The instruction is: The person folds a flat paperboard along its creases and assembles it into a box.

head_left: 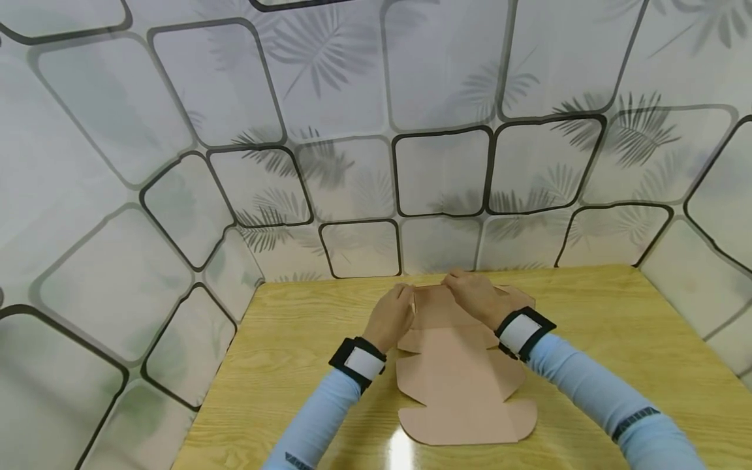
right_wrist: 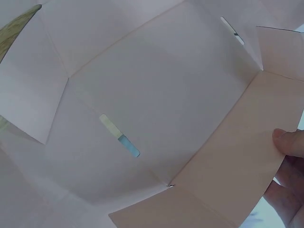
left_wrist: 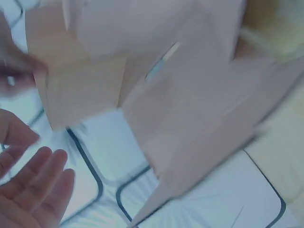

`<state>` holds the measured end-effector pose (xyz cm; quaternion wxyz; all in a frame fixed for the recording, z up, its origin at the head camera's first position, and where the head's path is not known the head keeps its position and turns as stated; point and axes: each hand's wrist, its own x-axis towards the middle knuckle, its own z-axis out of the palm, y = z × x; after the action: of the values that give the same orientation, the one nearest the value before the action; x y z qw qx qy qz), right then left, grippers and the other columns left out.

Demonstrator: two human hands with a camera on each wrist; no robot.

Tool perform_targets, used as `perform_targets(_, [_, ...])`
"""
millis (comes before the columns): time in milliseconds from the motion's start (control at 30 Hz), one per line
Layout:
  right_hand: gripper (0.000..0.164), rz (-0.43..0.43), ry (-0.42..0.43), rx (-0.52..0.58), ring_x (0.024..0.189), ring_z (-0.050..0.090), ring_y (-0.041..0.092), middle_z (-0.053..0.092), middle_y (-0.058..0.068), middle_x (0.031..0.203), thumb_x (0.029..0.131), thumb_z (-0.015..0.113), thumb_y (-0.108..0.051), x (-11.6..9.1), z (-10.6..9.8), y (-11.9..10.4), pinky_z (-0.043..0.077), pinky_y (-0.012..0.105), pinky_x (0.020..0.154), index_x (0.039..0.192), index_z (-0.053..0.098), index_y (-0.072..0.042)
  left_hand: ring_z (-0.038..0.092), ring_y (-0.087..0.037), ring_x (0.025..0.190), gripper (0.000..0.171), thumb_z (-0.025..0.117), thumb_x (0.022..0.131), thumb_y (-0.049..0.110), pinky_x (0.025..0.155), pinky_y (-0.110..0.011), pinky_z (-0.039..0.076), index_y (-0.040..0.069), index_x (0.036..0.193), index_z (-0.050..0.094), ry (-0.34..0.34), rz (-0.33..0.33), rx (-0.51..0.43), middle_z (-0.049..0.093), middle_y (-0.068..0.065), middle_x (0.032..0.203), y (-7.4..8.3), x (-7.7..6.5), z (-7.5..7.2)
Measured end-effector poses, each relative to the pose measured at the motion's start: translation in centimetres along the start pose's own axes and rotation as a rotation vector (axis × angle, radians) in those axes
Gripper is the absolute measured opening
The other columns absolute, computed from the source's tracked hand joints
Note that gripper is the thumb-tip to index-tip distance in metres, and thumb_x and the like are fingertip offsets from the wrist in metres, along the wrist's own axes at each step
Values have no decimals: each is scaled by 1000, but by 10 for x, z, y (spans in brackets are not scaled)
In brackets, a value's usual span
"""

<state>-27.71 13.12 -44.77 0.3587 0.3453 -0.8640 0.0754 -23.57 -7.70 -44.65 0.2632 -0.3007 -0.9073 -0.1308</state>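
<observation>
cardboard (head_left: 455, 372) in right hand (head_left: 477, 297), seemingly beside left hand (head_left: 390, 318)

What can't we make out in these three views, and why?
Lower fingertips of the right hand: right wrist view, hidden behind the cardboard.
Rest of the left hand: left wrist view, cut off by the left edge.
Cardboard's outline, lower right: left wrist view, blurred.
Table's near side: head view, cut off by the bottom edge.
Dark marking on right sleeve: head view, too small.
</observation>
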Motion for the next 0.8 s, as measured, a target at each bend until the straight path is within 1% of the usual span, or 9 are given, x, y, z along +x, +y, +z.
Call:
perform_targets(33, [12, 6, -2, 10, 56, 60, 17, 59, 6, 73, 72, 75, -3, -1, 0, -1, 50, 26, 47, 78, 66, -5, 61, -20, 81, 22, 63, 80, 3, 69, -28, 51, 5, 102, 59, 6, 12, 7, 61, -8, 94, 2, -9, 0])
perform_targets(100, [10, 13, -15, 35, 59, 61, 17, 60, 6, 75, 73, 74, -3, -2, -1, -2, 50, 26, 49, 79, 67, -6, 56, -14, 65, 15, 66, 80, 9, 58, -23, 47, 7, 93, 59, -26, -12, 6, 59, -5, 86, 7, -26, 2])
perform_targets(233, [10, 22, -36, 39, 60, 61, 16, 61, 5, 77, 75, 73, -4, -5, -1, -2, 50, 26, 50, 83, 68, -7, 45, -8, 46, 23, 68, 81, 19, 40, -20, 35, 7, 97, 57, -209, -153, -3, 57, -4, 75, 12, -54, 14])
perform_targets(333, [12, 33, -52, 46, 61, 61, 16, 61, 5, 78, 74, 74, -3, -7, 0, -2, 50, 27, 50, 84, 68, -7, 51, -12, 47, 43, 71, 81, 27, 41, -23, 38, 4, 113, 55, -351, -216, 8, 59, -7, 73, 14, -63, 24])
perform_targets(400, [13, 40, -61, 54, 61, 61, 16, 61, 5, 78, 74, 74, -3, -8, 1, -2, 49, 26, 49, 85, 68, -8, 53, -13, 47, 58, 71, 80, 34, 42, -25, 39, 3, 125, 50, -425, -224, 12, 59, -6, 65, 15, -66, 27])
perform_targets(500, [13, 38, -65, 65, 59, 60, 16, 59, 5, 78, 74, 74, -3, -9, 1, -3, 48, 26, 46, 84, 68, -7, 55, -14, 50, 71, 68, 81, 41, 45, -24, 40, 5, 135, 41, -528, -251, -18, 59, -4, 60, 18, -64, 26])
perform_targets(633, [13, 29, -58, 56, 54, 57, 15, 58, 6, 77, 74, 74, -2, -9, 0, -3, 47, 25, 45, 84, 68, -7, 53, -11, 47, 75, 66, 82, 43, 43, -23, 38, 4, 138, 36, -539, -215, -24, 59, -1, 56, 21, -56, 22])
perform_targets(733, [12, 29, -61, 50, 54, 57, 15, 57, 6, 78, 75, 73, -1, -9, 0, -4, 47, 26, 45, 84, 67, -7, 44, -7, 38, 79, 68, 81, 43, 39, -20, 31, 3, 139, 31, -503, -149, 9, 60, -1, 56, 26, -47, 18])
perform_targets(800, [12, 32, -65, 54, 55, 57, 16, 57, 6, 78, 75, 72, 0, -9, 1, -4, 47, 26, 45, 84, 67, -7, 43, -6, 37, 83, 69, 80, 44, 37, -19, 28, 4, 140, 28, -497, -110, 43, 65, -3, 67, 31, -42, 17])
